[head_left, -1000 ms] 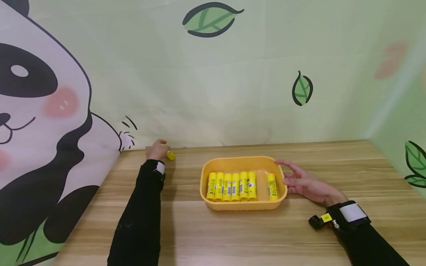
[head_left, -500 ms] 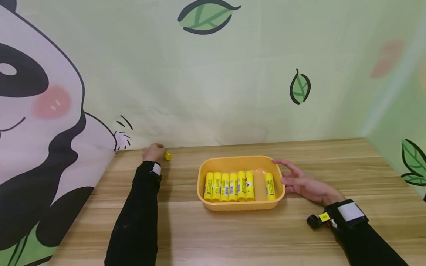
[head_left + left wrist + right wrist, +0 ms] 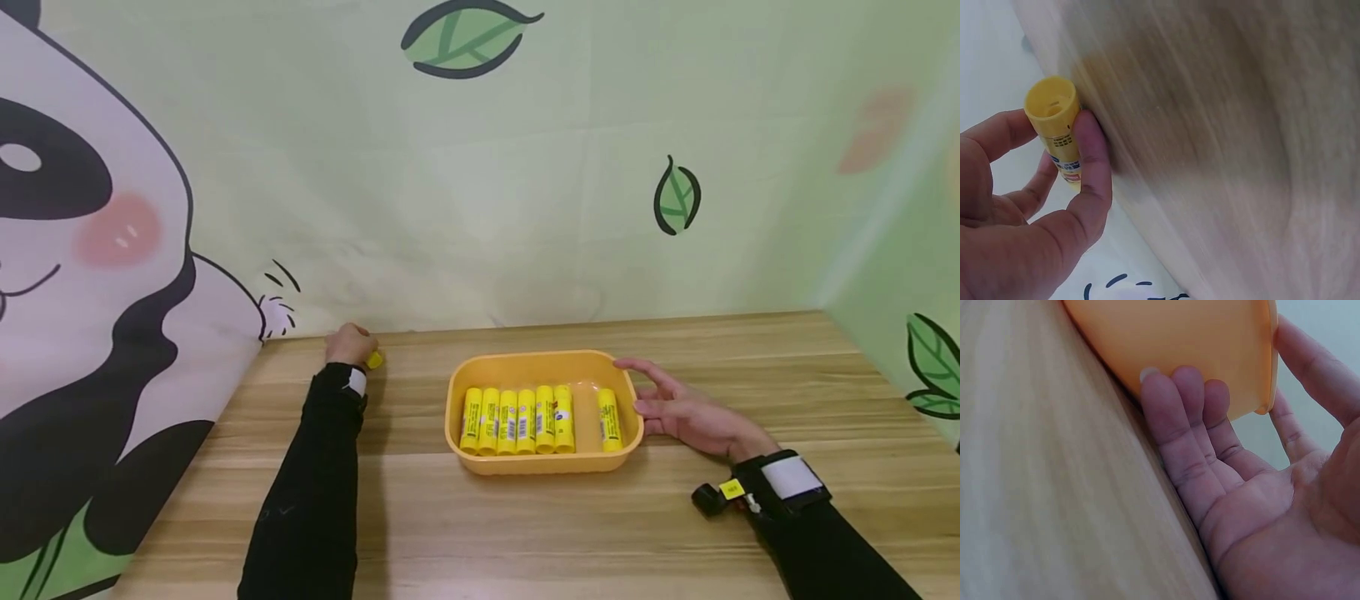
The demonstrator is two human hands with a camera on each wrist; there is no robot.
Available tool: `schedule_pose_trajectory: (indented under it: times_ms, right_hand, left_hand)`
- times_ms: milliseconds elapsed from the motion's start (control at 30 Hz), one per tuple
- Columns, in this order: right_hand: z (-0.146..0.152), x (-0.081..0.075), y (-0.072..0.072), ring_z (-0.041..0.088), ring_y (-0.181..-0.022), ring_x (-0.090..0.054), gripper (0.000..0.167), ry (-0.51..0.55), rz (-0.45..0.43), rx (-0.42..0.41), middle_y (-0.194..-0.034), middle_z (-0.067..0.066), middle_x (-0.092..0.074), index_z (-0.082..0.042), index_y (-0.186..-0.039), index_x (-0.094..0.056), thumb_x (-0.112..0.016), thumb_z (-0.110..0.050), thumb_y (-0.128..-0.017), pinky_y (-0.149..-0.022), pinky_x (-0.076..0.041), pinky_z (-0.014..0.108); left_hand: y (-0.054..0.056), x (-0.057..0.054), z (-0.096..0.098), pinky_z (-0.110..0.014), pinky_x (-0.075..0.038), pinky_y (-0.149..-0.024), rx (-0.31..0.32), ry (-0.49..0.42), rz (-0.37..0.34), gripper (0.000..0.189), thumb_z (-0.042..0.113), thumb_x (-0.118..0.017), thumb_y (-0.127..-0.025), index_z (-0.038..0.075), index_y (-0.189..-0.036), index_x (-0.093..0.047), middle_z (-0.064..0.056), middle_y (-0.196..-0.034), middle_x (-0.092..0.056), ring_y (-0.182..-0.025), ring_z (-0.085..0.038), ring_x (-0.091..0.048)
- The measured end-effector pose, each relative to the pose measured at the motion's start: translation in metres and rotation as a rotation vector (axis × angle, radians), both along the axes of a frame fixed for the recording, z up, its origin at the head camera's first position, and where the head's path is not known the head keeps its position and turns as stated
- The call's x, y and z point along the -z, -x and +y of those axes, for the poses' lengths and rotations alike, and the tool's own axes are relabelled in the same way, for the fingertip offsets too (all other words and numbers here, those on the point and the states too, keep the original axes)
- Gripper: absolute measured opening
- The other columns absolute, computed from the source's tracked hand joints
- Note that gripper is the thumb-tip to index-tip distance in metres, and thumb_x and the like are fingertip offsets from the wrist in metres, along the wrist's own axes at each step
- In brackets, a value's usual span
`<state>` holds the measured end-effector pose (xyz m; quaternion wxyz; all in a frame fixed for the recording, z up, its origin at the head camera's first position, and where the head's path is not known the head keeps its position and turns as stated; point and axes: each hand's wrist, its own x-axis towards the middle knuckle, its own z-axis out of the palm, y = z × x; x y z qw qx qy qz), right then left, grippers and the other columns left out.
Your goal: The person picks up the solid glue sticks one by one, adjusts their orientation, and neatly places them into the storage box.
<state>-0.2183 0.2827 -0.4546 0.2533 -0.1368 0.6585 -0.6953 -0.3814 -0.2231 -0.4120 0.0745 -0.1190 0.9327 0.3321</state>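
Note:
At the back left of the table, my left hand (image 3: pixel 349 344) pinches a yellow glue stick (image 3: pixel 1060 140) between thumb and fingers. Its hollow round end faces the camera in the left wrist view, and the far end is partly hidden by the fingers. A yellow-orange plastic basket (image 3: pixel 543 464) stands mid-table, with several yellow glue sticks (image 3: pixel 527 423) side by side in it and one more (image 3: pixel 609 421) apart at its right end. My right hand (image 3: pixel 693 421) rests its extended fingers (image 3: pixel 1163 409) against the basket's right outer wall, one fingertip at the rim.
The wooden table (image 3: pixel 465 533) meets a pale green printed backdrop (image 3: pixel 465 250) close behind the left hand. A panda picture covers the left side of the backdrop. A small black camera (image 3: pixel 707 501) sticks out from the right wrist strap.
The glue stick's visible end has shifted slightly down and toward the left hand, and less of it shows in the head view. The right hand and basket stay in place.

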Motion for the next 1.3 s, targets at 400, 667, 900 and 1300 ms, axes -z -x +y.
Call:
schedule_pose_trajectory:
  times_ms: [400, 667, 900, 1300]
  right_hand:
    - [0.000, 0.002, 0.001, 0.026, -0.125, -0.062, 0.061, 0.010, 0.023, -0.023, -0.149, 0.019, -0.050, -0.031, -0.160, -0.027, -0.051, -0.009, -0.108, -0.102, -0.054, 0.040]
    - [0.000, 0.000, 0.002, 0.025, -0.126, -0.062, 0.062, 0.019, 0.027, -0.032, -0.152, 0.023, -0.044, -0.030, -0.160, -0.026, -0.051, -0.008, -0.108, -0.103, -0.054, 0.040]
    - [0.001, 0.001, 0.001, 0.025, -0.125, -0.062, 0.061, 0.030, 0.022, -0.039, -0.150, 0.021, -0.047, -0.031, -0.160, -0.028, -0.051, -0.007, -0.108, -0.103, -0.053, 0.040]
    - [0.002, 0.001, 0.001, 0.025, -0.126, -0.062, 0.061, 0.035, 0.031, -0.043, -0.148, 0.018, -0.050, -0.030, -0.160, -0.027, -0.049, -0.006, -0.108, -0.103, -0.053, 0.040]
  left_hand:
    - [-0.004, 0.004, -0.001, -0.030, -0.062, -0.077, -0.032, -0.279, 0.053, 0.051, 0.011, -0.057, -0.101, -0.005, -0.148, -0.048, -0.028, -0.142, -0.050, -0.093, -0.027, -0.061]
    - [-0.015, 0.006, 0.009, -0.025, -0.059, -0.072, -0.029, -0.625, 0.147, 0.048, 0.009, -0.055, -0.103, -0.003, -0.148, -0.045, -0.019, -0.119, -0.053, -0.079, -0.014, -0.061]
    - [-0.030, 0.001, 0.015, -0.033, -0.059, -0.091, 0.014, -0.685, 0.132, 0.049, 0.016, -0.056, -0.105, 0.001, -0.151, -0.045, -0.017, -0.123, -0.055, -0.091, -0.018, -0.060]
    - [-0.046, -0.013, 0.031, -0.025, -0.058, -0.082, 0.093, -0.763, 0.206, 0.050, 0.014, -0.056, -0.106, 0.002, -0.152, -0.044, -0.021, -0.137, -0.052, -0.106, -0.023, -0.059]
